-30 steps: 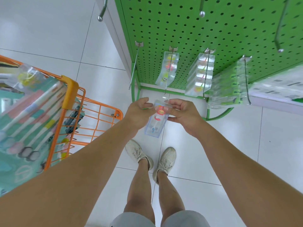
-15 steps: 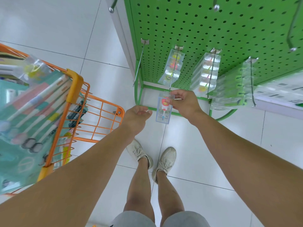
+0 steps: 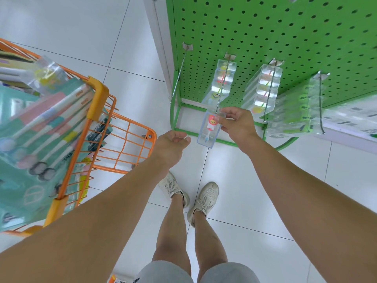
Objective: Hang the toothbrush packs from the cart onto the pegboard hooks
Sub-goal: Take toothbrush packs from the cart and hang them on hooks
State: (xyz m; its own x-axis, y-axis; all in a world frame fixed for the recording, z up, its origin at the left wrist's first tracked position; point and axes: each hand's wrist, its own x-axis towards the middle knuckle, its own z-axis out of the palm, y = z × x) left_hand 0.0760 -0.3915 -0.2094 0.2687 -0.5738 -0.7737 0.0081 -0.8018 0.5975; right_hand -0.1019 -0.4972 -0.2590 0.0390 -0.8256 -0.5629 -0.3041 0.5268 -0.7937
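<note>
- Orange wire shopping cart (image 3: 122, 139) at left: holds flat teal-and-pink multi-packs of toothbrushes (image 3: 38, 127) stacked against its rim, with a small clear pouch (image 3: 46, 75) showing yellow contents on top. Dark packs sit lower behind the wire; their print is too blurred to read.
- Left hand (image 3: 172, 146): grip released, fingers loosely curled, holding nothing, just left of the held pack and apart from it.
- Bare metal hook (image 3: 178, 76) at the left edge of the green perforated pegboard (image 3: 285, 33): carries nothing.
- Clear rectangular toothbrush pack (image 3: 210, 129): transparent plastic case, a child's brush inside with a pink-and-white cartoon figure on the handle. It hangs upright, its top at the tip of the second metal hook (image 3: 223, 84); whether the tip is through the hanging hole cannot be told.
- Second hook: further clear packs (image 3: 221, 82) hang near the board.
- Right hand (image 3: 237, 124): grip pinching the top of the held pack between thumb and fingers.
- Third hook (image 3: 269, 90): a row of clear packs (image 3: 263, 88).
- Fourth hook (image 3: 321, 105): clear packs with green contents (image 3: 293, 115). No legible writing.
</note>
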